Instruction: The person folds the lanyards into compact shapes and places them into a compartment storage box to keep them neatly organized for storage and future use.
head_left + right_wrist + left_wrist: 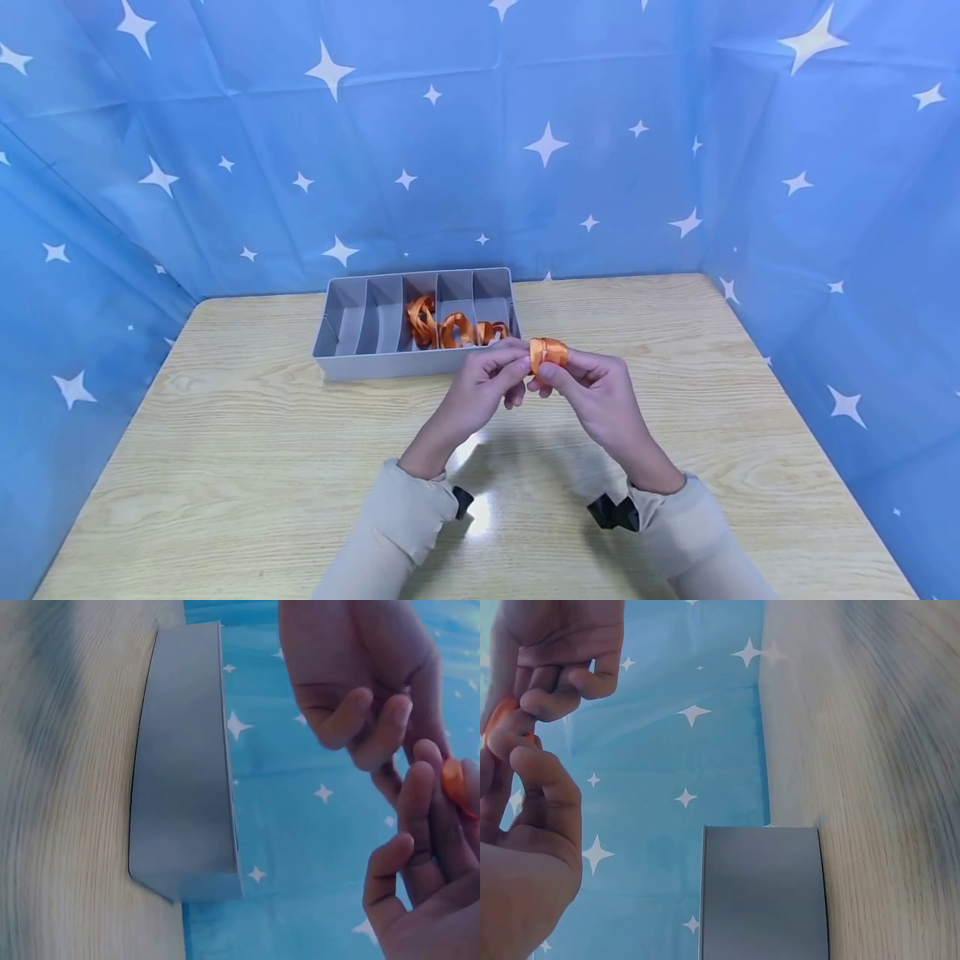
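A coiled orange ribbon is held up over the table, near the box's right front corner. My left hand pinches its left side between thumb and fingers. On the other side my right hand grips the coil, its thumb lying across the front. From the left wrist view only an edge of the ribbon shows between the fingers. The right wrist view also has a sliver of orange ribbon, the rest covered by fingers.
Behind the hands stands a grey divided box. Orange ribbon coils lie in its middle and right compartments; the two left ones hold nothing visible. Under it is a wooden table, with a blue star-patterned curtain around the back and sides.
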`<state>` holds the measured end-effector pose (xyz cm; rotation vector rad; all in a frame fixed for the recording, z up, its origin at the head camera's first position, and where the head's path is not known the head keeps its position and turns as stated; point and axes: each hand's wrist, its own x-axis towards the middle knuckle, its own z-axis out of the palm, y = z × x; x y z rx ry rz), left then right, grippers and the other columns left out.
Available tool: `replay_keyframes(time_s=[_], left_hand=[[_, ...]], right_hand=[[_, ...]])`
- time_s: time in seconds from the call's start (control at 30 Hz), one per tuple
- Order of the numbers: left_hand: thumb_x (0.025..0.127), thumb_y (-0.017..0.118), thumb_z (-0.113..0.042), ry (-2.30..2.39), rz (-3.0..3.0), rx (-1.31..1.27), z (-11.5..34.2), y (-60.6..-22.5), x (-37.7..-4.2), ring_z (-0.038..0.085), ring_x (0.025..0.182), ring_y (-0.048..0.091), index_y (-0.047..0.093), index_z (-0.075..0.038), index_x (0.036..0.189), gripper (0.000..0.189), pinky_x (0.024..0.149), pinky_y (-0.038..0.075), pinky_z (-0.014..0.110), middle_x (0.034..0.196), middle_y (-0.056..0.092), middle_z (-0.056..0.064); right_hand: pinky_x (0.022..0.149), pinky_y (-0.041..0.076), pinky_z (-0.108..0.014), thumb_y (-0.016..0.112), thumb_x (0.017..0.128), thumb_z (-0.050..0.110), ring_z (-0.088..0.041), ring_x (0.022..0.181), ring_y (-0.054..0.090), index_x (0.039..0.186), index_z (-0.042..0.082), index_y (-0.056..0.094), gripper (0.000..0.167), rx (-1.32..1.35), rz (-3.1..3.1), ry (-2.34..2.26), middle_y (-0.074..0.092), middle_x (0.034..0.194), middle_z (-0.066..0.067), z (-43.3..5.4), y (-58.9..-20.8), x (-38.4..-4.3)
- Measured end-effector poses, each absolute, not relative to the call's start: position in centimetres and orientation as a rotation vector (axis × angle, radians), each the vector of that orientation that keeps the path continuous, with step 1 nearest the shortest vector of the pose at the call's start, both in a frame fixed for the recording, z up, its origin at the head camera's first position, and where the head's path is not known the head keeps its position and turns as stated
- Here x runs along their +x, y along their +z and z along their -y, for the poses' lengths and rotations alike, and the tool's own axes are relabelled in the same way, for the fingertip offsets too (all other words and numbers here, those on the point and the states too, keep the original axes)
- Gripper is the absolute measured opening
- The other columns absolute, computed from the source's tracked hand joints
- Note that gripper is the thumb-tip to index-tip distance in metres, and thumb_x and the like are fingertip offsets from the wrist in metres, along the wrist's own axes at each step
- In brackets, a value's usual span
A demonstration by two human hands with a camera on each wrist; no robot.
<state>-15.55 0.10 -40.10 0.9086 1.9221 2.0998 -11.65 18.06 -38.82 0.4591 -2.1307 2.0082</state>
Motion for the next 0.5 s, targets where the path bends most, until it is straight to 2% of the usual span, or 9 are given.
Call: replay_keyframes(time_s=[0.07, 0.2, 0.27, 0.43, 0.5], left_hand=[[0.105, 0.047, -0.007, 2.110, -1.884, 0.889, 0.06, -39.92, -15.54, 0.013, 0.060, 0.050, 0.065, 0.013, 0.089, 0.031, 0.056, 0.044, 0.022, 0.109, 0.057, 0.017], [0.105, 0.046, -0.012, 2.133, -1.857, 0.860, 0.25, -39.68, -15.57, 0.014, 0.060, 0.047, 0.059, 0.013, 0.076, 0.040, 0.057, 0.042, 0.023, 0.097, 0.054, 0.010], [0.104, 0.048, -0.012, 2.133, -1.874, 0.868, 0.26, -39.61, -15.65, 0.014, 0.061, 0.047, 0.059, 0.011, 0.073, 0.040, 0.058, 0.042, 0.023, 0.091, 0.053, 0.008], [0.100, 0.056, -0.011, 2.116, -1.926, 0.932, 0.20, -39.76, -16.03, 0.019, 0.081, 0.051, 0.060, 0.003, 0.065, 0.037, 0.070, 0.042, 0.027, 0.070, 0.049, 0.005], [0.098, 0.059, -0.010, 2.113, -1.930, 0.935, 0.25, -39.79, -16.07, 0.019, 0.085, 0.050, 0.065, 0.003, 0.069, 0.032, 0.071, 0.042, 0.028, 0.066, 0.046, 0.005]], right_hand=[[0.068, 0.057, -0.031, 0.065, 0.094, -0.001, -0.018, 0.071, 0.067, 0.106, -0.005, 0.073, 0.015, 0.461, 2.149, 1.959, 0.072, 0.077, -0.011, -17.91, -38.83, -11.62], [0.067, 0.057, -0.031, 0.068, 0.092, -0.001, -0.018, 0.071, 0.067, 0.105, -0.001, 0.075, 0.015, 0.442, 2.185, 1.877, 0.072, 0.077, -0.010, -17.61, -38.99, -11.56], [0.066, 0.057, -0.030, 0.069, 0.091, -0.002, -0.017, 0.070, 0.067, 0.104, 0.000, 0.075, 0.015, 0.439, 2.197, 1.847, 0.072, 0.076, -0.010, -17.49, -39.09, -11.56], [0.064, 0.056, -0.027, 0.071, 0.088, -0.003, -0.015, 0.067, 0.067, 0.102, 0.000, 0.076, 0.014, 0.499, 2.243, 1.699, 0.072, 0.074, -0.007, -17.40, -39.39, -11.62], [0.061, 0.055, -0.026, 0.071, 0.088, -0.004, -0.014, 0.066, 0.066, 0.101, -0.001, 0.076, 0.014, 0.532, 2.249, 1.620, 0.072, 0.073, -0.006, -17.39, -39.50, -11.62]])
